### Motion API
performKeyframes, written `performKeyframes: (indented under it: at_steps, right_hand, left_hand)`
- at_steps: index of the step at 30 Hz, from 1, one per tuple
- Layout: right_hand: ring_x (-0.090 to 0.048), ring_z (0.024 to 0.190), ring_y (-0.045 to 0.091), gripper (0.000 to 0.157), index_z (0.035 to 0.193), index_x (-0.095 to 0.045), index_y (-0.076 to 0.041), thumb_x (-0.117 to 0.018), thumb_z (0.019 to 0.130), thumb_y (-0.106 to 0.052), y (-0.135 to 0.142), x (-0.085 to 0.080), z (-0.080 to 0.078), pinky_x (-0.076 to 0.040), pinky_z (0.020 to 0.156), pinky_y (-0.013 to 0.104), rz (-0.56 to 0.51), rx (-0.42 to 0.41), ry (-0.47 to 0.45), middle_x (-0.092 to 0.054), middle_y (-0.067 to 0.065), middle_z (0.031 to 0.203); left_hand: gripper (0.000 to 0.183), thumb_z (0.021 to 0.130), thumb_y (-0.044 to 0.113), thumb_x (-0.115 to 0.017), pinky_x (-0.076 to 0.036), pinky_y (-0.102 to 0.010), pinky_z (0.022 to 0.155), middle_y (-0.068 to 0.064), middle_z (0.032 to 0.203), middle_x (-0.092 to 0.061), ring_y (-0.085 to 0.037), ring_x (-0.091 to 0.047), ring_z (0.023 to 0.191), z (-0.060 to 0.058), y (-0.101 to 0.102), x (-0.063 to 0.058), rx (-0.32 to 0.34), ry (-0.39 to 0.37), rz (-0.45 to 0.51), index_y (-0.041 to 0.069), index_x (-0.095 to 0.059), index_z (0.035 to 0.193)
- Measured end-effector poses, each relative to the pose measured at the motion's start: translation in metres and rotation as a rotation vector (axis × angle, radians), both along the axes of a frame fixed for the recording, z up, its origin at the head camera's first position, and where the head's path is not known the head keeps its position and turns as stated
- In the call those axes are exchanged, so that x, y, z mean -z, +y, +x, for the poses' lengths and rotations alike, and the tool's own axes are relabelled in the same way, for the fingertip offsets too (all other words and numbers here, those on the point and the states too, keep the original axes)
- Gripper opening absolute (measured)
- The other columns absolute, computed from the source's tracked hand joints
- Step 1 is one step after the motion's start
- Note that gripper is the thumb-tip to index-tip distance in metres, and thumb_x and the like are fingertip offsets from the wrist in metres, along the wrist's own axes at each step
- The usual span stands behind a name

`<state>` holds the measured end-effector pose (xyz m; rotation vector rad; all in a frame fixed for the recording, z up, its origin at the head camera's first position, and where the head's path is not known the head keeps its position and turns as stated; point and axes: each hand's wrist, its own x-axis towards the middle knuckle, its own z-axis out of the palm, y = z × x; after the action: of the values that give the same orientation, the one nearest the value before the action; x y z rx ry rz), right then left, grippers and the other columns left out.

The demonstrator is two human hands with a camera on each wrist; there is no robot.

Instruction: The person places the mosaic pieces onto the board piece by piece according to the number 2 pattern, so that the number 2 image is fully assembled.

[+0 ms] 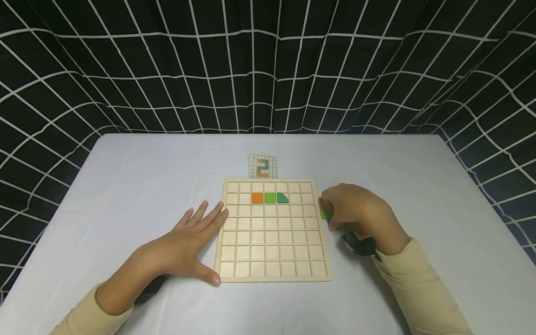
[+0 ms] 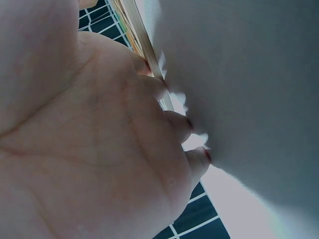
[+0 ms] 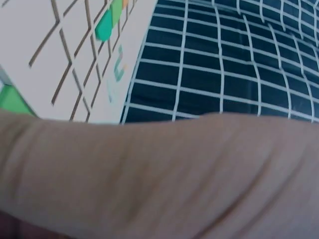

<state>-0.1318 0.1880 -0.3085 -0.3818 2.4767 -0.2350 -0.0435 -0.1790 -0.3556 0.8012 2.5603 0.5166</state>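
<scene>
A pale wooden grid board (image 1: 264,238) lies flat on the table. In one of its upper rows an orange square tile (image 1: 257,198), a green square tile (image 1: 270,198) and a dark green rounded tile (image 1: 283,198) sit side by side. My left hand (image 1: 180,251) lies with fingers spread, fingertips and thumb at the board's left edge. Just right of the board my right hand (image 1: 356,204) reaches down over loose tiles, its fingertips hidden. A green tile (image 1: 324,214) and an orange tile (image 1: 321,204) show beside its thumb; I cannot tell whether it pinches one.
A small pattern card (image 1: 263,166) with a coloured figure on a grid lies behind the board. Another orange tile (image 1: 363,230) peeks out under the right wrist. White cloth covers the table (image 1: 167,167), and a dark curtain with white lines (image 1: 259,60) hangs around it.
</scene>
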Motion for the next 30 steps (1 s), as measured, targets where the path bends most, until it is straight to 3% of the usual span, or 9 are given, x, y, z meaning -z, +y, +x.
performKeyframes:
  at_steps: [8,12,26,30]
  right_hand:
    - [-0.05,0.067,0.02,0.019,0.078,-0.053,-0.012,-0.067,0.08,0.002,0.008,-0.002,-0.006,-0.038,0.059,0.033,0.003,-0.082,0.099,-0.052,0.002,0.071]
    - [-0.05,0.064,0.019,0.016,0.08,-0.055,-0.012,-0.07,0.082,-0.005,0.006,-0.001,-0.007,-0.039,0.056,0.032,-0.019,-0.093,0.137,-0.053,0.002,0.071]
    - [-0.048,0.066,0.02,0.021,0.076,-0.056,-0.012,-0.073,0.078,0.0,-0.004,0.005,-0.005,-0.039,0.058,0.033,-0.016,-0.088,0.163,-0.05,0.002,0.07]
    - [-0.05,0.068,0.021,0.015,0.083,-0.062,-0.011,-0.075,0.078,-0.005,-0.003,0.006,-0.006,-0.041,0.059,0.034,0.005,-0.081,0.154,-0.055,0.002,0.074]
  left_hand:
    - [0.138,0.062,0.081,-0.069,0.001,-0.061,0.117,-0.009,0.167,0.003,-0.038,0.011,0.15,0.0,0.0,0.002,-0.002,-0.005,0.0,0.01,-0.007,0.162]
    - [0.138,0.062,0.082,-0.069,0.001,-0.061,0.117,-0.008,0.167,0.004,-0.037,0.011,0.15,0.0,-0.001,0.002,-0.001,-0.001,-0.003,0.01,-0.006,0.162]
    - [0.138,0.062,0.08,-0.07,0.0,-0.062,0.117,-0.01,0.167,0.002,-0.039,0.01,0.15,0.0,0.0,0.001,0.003,0.004,0.01,0.009,-0.007,0.162]
    - [0.138,0.062,0.079,-0.07,0.001,-0.062,0.117,-0.01,0.167,0.002,-0.039,0.01,0.15,0.0,0.0,0.001,0.003,0.001,0.01,0.008,-0.008,0.162]
